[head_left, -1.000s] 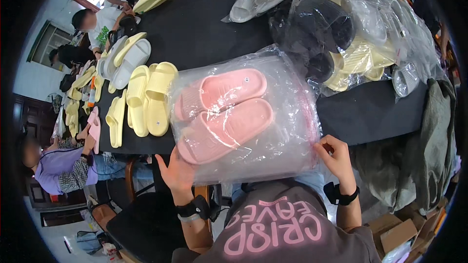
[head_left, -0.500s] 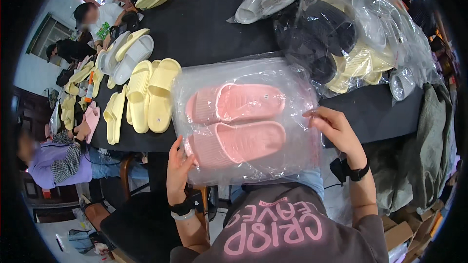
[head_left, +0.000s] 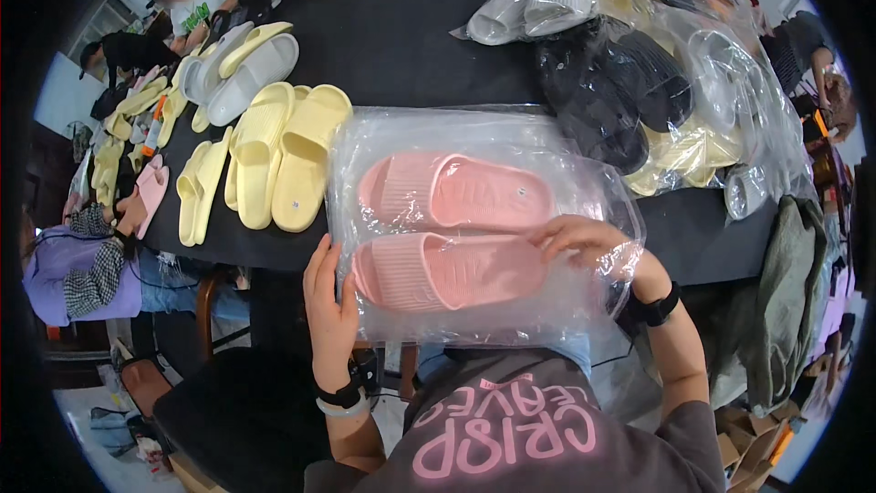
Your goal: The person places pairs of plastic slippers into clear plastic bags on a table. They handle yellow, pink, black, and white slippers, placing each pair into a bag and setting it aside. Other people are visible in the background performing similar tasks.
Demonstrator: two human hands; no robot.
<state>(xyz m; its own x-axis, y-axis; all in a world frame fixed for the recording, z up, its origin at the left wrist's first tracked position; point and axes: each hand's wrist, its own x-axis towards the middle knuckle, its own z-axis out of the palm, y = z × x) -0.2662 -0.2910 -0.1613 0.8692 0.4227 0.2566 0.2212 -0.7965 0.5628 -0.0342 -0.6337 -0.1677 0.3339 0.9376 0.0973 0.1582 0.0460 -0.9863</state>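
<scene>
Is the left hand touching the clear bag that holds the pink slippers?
Touching: in the head view, the left hand holds the clear bag at its left edge, thumb lying over the plastic.

Bright, diffuse light casts soft shadows. White glare streaks the clear bag [head_left: 456,325] across the near edge of the surface [head_left: 429,46], whose outline bends with fisheye distortion; black vignetting rings the view.

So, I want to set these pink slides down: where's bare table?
Widest: black tabletop between the unbagged grey slides, left, and the bagged grey pair, right. Smaller: between the bagged pink slides and the olive cloth. Crowded: the left, with yellow slides; upper right, the bagged heap.
</scene>
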